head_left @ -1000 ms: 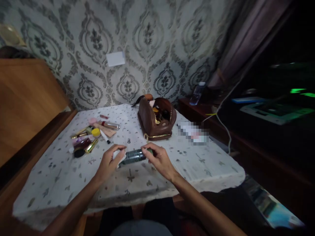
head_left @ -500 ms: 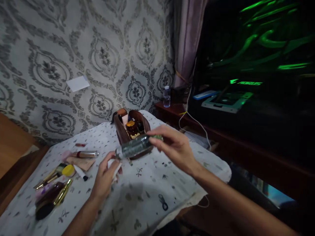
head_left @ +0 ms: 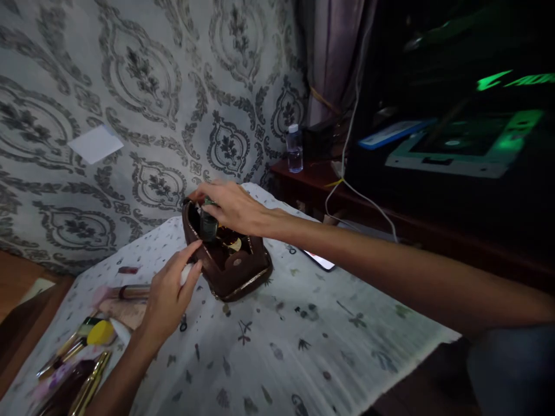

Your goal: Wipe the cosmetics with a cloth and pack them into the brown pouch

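Observation:
An open brown zip-up cosmetic bag stands on the patterned white cloth, with an amber jar among its contents. My right hand reaches over the bag, its fingers closed round a dark green bottle held upright in the bag's opening at the left side. The bottle's lower end is hidden by the bag wall. My left hand is beside the bag's near left side, fingertips against it. Between its thumb and fingers shows a white wad, like tissue, mostly hidden.
Makeup items lie at the left: a yellow-capped jar, a gold tube, brushes and a small red tube. A phone lies beyond my right forearm. A clear bottle and a white cable are by the dark computer case.
The green bottle, held sideways between my hands before, has moved left into the bag's opening in my right hand and turned upright. My left hand has come to the bag. The view has shifted.

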{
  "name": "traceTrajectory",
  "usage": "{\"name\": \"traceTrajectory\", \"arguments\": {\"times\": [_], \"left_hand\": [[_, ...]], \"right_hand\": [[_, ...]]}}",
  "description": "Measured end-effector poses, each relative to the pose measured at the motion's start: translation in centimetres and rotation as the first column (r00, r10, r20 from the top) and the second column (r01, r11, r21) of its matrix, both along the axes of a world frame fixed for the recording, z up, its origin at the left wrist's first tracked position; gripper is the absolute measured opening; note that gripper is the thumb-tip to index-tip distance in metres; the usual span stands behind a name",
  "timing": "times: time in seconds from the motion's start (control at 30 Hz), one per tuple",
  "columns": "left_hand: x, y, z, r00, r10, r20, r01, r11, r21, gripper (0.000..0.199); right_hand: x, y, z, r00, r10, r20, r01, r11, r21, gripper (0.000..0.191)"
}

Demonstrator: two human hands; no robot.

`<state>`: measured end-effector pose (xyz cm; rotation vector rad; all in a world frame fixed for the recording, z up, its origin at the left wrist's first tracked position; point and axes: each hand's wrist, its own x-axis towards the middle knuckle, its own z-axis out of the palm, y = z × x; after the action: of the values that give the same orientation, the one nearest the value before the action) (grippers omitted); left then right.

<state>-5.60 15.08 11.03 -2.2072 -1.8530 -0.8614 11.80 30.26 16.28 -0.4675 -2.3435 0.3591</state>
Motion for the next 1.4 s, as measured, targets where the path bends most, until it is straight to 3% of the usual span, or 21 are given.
{"name": "traceTrajectory", "arguments": {"times": [0.23, 0.43, 0.57, 1.03, 1.27, 1.4], "left_hand": [[-0.4, 0.1, -0.5, 1.0, -0.004, -0.017, 0.004, 1.0, 0.011, 0.04], [-0.5, 0.1, -0.4, 1.0, -0.015, -0.01, 0.015, 1.0, -0.014, 0.041], [-0.5, -0.1, -0.5, 1.0, -0.01, -0.003, 0.01, 0.999, -0.038, 0.043], [-0.4, -0.5, -0.9, 0.998, 0.001, 0.067, 0.003, 0.998, -0.062, 0.046], [-0.4, -0.8, -1.3, 0.993, -0.018, 0.12, 0.027, 0.997, -0.078, 0.05], [-0.4, -1.0, -1.4, 0.992, -0.015, 0.122, 0.027, 0.995, -0.095, 0.052]], "right_hand": [[-4.0, 1.0, -0.5, 0.983, -0.077, 0.166, 0.075, 0.997, 0.015, 0.03], [-5.9, 1.6, -1.5, 0.947, -0.013, 0.32, 0.017, 1.0, -0.009, 0.034], [-6.5, 2.3, -2.5, 0.94, -0.013, 0.341, -0.001, 0.999, 0.04, 0.032], [-6.2, 3.5, -1.7, 0.955, 0.116, 0.272, -0.138, 0.989, 0.062, 0.019], [-5.5, 4.7, -1.1, 0.96, -0.019, 0.278, 0.005, 0.999, 0.052, 0.035], [-4.9, 4.5, -0.4, 0.962, -0.04, 0.271, 0.052, 0.998, -0.038, 0.024]]}}
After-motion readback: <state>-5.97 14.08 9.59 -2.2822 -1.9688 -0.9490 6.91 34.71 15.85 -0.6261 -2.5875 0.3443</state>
